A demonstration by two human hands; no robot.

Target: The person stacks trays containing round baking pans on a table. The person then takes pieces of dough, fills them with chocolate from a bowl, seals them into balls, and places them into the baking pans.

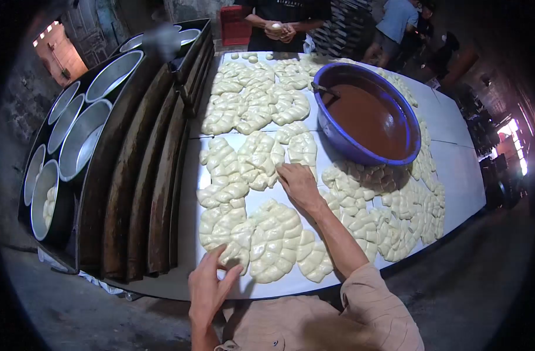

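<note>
Flattened pieces of pale dough lie close together in patches across the white table. At the table's near edge, my left hand has its thumb and fingers apart beside the lower left dough patch, holding nothing visible. My right hand reaches forward over the middle of the dough, its fingertips at the edge of a patch. What those fingertips hold, if anything, is hidden. To the right of that hand, a blue basin of brown liquid stands on the table, with a dark handle resting in it.
Stacked dark trays stand at the left, with round metal pans on top; one pan holds dough. Across the table, a person holds a small pale piece. Another person is farther back. A red crate sits behind.
</note>
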